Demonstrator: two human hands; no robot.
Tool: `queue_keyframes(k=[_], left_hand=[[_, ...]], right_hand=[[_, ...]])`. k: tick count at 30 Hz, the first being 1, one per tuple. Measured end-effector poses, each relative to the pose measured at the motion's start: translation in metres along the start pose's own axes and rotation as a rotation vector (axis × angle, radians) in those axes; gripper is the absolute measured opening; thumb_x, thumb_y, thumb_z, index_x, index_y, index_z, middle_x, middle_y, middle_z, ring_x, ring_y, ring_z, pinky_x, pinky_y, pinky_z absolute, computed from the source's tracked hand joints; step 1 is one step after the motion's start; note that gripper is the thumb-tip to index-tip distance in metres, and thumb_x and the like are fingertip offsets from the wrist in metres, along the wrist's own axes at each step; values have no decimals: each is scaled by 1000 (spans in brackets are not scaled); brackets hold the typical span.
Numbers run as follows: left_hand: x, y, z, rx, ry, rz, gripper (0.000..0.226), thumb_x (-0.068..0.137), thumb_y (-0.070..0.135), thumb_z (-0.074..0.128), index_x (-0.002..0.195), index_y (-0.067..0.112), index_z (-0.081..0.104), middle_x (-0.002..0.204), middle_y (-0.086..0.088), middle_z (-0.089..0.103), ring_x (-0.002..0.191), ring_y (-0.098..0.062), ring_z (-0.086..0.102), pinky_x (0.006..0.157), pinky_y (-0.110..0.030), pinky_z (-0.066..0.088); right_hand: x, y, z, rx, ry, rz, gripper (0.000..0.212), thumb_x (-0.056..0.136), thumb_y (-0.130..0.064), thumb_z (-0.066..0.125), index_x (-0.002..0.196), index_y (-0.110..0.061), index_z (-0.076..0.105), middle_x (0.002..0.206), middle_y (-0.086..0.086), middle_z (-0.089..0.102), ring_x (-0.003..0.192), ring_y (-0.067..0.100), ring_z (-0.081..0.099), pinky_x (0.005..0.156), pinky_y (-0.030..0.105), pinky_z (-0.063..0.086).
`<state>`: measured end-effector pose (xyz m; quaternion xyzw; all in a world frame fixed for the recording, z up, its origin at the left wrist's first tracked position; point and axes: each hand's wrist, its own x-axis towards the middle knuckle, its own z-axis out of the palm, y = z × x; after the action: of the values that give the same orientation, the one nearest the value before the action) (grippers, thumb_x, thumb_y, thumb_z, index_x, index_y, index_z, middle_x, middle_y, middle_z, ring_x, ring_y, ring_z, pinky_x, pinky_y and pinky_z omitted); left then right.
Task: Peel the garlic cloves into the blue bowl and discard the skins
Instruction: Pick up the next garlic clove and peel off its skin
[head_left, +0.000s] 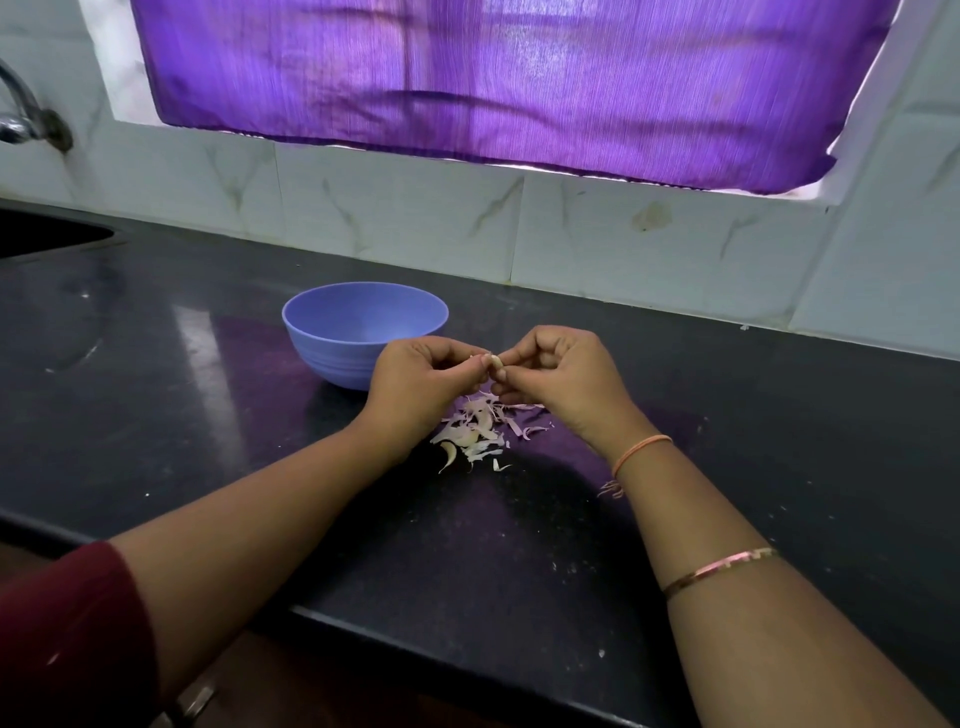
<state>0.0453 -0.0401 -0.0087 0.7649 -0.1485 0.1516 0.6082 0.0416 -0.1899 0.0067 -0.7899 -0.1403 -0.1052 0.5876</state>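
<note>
Head view: the left hand (415, 379) and right hand (561, 374) both pinch one clove (496, 366), held over the skins (475, 431) heaped on the tabletop (208, 415), near the bowl (332, 358). Risks, as I judge them: the small clove could slip from the fingertips and drop among the skins. A loose skin could cling to it and ride into the bowl. Light skins could scatter. The bowl's visible inside shows no cloves, and its bottom is hidden.
</note>
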Motion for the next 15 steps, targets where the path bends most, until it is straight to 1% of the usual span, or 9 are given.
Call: queue_keyframes(k=[3, 7, 12, 15], left_hand=[[0, 1, 0, 23, 4, -8, 7, 84, 14, 65, 85, 17, 72, 79, -6, 73, 78, -22, 69, 73, -30, 58], [-1, 1, -1, 50, 8, -8, 7, 84, 14, 66, 84, 18, 72, 78, -5, 73, 77, -22, 69, 73, -34, 58], [-2, 3, -1, 54, 17, -15, 8, 83, 12, 67, 80, 16, 73, 76, -6, 73, 77, -26, 69, 75, -39, 57], [-3, 3, -1, 55, 8, -17, 7, 83, 13, 67, 80, 17, 73, 76, -5, 73, 78, -26, 69, 76, -38, 57]], right_hand=[[-1, -1, -1, -1, -19, 11, 5, 78, 7, 66, 82, 7, 62, 73, 15, 67, 64, 20, 67, 64, 27, 59], [-2, -2, -2, 12, -54, 28, 5, 78, 8, 65, 82, 8, 62, 72, 16, 67, 61, 15, 68, 62, 25, 59], [-3, -2, -3, 45, -82, 48, 6, 78, 10, 65, 82, 11, 61, 60, 2, 67, 57, 11, 68, 56, 20, 56], [-3, -3, -3, 95, -82, 68, 4, 78, 11, 64, 80, 9, 61, 59, 2, 68, 56, 11, 67, 56, 21, 57]])
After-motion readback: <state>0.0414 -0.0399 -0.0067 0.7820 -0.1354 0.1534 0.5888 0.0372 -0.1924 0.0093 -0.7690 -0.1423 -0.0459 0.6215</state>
